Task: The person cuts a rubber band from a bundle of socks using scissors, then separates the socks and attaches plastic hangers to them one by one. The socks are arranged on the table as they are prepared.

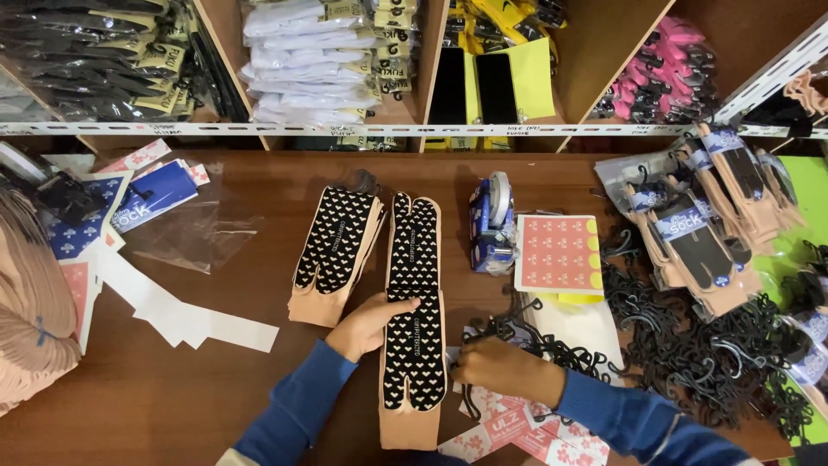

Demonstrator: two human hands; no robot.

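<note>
the person's left hand (pixel 369 324) lies flat-ish on a peach sock with a black heart-patterned sole (pixel 412 345), fingers together and stretched rightward across the sock's middle, thumb tucked against its left edge; it presses the sock down rather than pinching it. the sock lies on the brown desk (pixel 172 388) with its long axis running from the near edge toward the shelves, split toe end pointing away from the person and the peach cuff nearest the body. a second sock, or the upper part of a pair, continues in the same line beyond the fingers, so the hand sits about halfway along the whole strip.

the right hand (pixel 500 367) is just to the right of that sock, knuckles up and fingers curled down onto a tangle of black plastic hangers (pixel 690 345) and printed red-and-white paper cards (pixel 509 431); it seems to be closed on something small, but what the fingertips pinch cannot be told. so the sock lies directly leftward of the right hand and close to it, while the left hand is already on it.

beside the left hand, farther toward the desk's left side, a stack of like socks (pixel 336 255) lies tilted, toes away. beyond the right hand stand a tape dispenser (pixel 492 224) and a sheet of pink stickers (pixel 559 253). packed socks (pixel 707 224) pile at the right edge, loose paper strips (pixel 181 315) at the left.
</note>
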